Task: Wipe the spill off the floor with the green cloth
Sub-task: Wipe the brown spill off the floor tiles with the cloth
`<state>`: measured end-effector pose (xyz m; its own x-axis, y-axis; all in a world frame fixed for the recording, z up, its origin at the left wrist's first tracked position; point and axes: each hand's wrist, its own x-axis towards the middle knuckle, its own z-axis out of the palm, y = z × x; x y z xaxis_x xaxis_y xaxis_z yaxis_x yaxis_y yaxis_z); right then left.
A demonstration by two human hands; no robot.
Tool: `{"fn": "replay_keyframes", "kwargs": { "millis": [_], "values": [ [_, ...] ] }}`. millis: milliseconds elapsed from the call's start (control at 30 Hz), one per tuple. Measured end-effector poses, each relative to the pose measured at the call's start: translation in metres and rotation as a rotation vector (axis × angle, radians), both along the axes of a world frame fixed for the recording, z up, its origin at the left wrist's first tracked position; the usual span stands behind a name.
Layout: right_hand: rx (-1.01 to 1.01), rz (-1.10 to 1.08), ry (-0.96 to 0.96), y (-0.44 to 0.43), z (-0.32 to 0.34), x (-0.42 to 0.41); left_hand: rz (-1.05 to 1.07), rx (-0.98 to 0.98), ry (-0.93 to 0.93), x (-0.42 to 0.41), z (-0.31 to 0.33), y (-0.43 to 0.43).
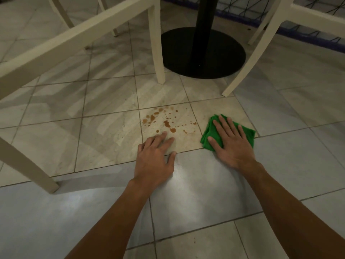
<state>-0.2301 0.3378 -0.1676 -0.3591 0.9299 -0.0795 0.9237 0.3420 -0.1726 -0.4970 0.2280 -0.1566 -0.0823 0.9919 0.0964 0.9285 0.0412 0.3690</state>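
- Open floor (196, 199) lies near the person. Farther off the space narrows between two cream chair legs (158, 53) and (240, 70), with the black round table base (203, 55) behind them.
- A third cream leg (28, 161) stands at the near left, well apart from both hands.
- The floor is pale square tile with dark joints, and the light is dim. Blue netting (298, 28) runs along the far right edge.
- The spill (164, 122) is a scatter of brown drops on one pale tile, spread mostly left to right.
- The green cloth (207, 132) lies folded and flat just right of the spill. It does not touch the spill, and bare tile shows between them. It is roughly square, with no clear long axis.
- The right hand (230, 144) presses flat on the cloth, grip slack. Its fingers are straight and spread, pointing away from the person.
- The left hand (155, 157) rests on the floor with fingers spread, holding nothing. Its fingertips are just beside the nearest drops.
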Motion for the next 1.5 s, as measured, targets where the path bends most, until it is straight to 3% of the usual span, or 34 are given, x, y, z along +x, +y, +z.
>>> {"fn": "replay_keyframes", "kwargs": {
  "millis": [200, 367, 533, 700, 867, 1000, 1300, 1500],
  "values": [
    [-0.03, 0.019, -0.027, 0.02, 0.001, -0.048, -0.005, -0.015, -0.02, -0.001, 0.004, 0.002],
    [-0.011, 0.175, -0.024, -0.015, 0.0, -0.031, 0.099, 0.099, -0.213, -0.012, 0.007, 0.002],
    [-0.008, 0.077, 0.003, -0.018, 0.0, -0.016, 0.2, 0.025, -0.046, -0.035, 0.002, -0.001],
    [-0.031, -0.049, -0.043, 0.009, 0.0, -0.058, 0.215, -0.007, 0.007, -0.04, -0.005, -0.005],
    [-0.027, 0.094, -0.029, -0.005, 0.002, -0.074, 0.233, -0.01, 0.035, -0.04, 0.0, -0.002],
    [-0.015, 0.26, -0.022, -0.027, 0.003, -0.041, 0.216, -0.006, 0.077, -0.043, 0.001, -0.001],
    [-0.028, 0.003, -0.03, 0.011, -0.001, -0.078, 0.232, -0.038, 0.085, -0.04, -0.003, -0.002],
    [-0.004, 0.199, -0.037, -0.004, 0.0, -0.085, 0.237, -0.03, 0.105, -0.04, 0.002, 0.0]
  ]
}}
